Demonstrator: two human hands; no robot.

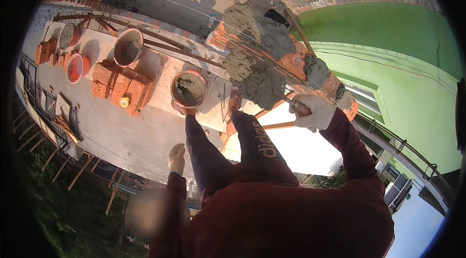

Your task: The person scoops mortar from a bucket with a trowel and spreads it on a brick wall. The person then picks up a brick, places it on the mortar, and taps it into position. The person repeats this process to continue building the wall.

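Observation:
My right hand [318, 112], in a white knit glove, is closed round the wooden handle of a trowel [302, 109]. The trowel's blade end reaches into wet grey mortar [264, 83] heaped at the side of the brick wall [286, 71]; mortar hides most of the blade. More mortar [242, 20] lies over the wall's top, with a dark object [276, 18] on it. Low beside my left leg hangs my gloved left hand [176, 159], its fingers curled in and nothing visible in them. A bucket of mortar [189, 89] stands by my feet.
Orange bricks [121, 85] are stacked on the platform left of the bucket, a yellow tape measure [124, 102] on them. Other buckets [128, 47] stand farther left. A thin string [194, 10] stretches along the wall. The platform's edge drops off at left; a green wall [388, 39] rises at right.

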